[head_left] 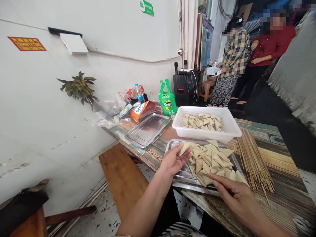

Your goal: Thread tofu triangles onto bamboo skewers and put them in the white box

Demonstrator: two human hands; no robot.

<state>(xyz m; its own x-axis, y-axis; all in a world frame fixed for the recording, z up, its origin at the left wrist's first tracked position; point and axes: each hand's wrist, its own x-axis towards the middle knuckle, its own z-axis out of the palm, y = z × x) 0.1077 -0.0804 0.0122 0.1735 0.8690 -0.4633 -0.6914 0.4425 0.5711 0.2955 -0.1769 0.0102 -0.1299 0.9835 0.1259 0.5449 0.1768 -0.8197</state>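
My left hand [175, 160] is closed on a pale beige tofu triangle [185, 148], held between thumb and fingers above the left side of a metal tray [182, 174]. Many more triangles [209, 159] lie heaped in that tray. Low over its front edge, my right hand [230, 191] is pinched shut on what looks like a thin bamboo skewer, mostly hidden by the fingers. A bundle of bamboo skewers [255, 161] lies on the table to the right of the tray. Behind it, a white plastic tub [207, 133] contains triangles on skewers.
On the wooden table [278, 164], a second metal tray [149, 130] lies at the left. Beyond it are a green plastic bag [168, 98], an orange packet [142, 111] and a water bottle [139, 93]. A black speaker [184, 87] and two people stand farther back. A wooden bench [123, 177] is at left.
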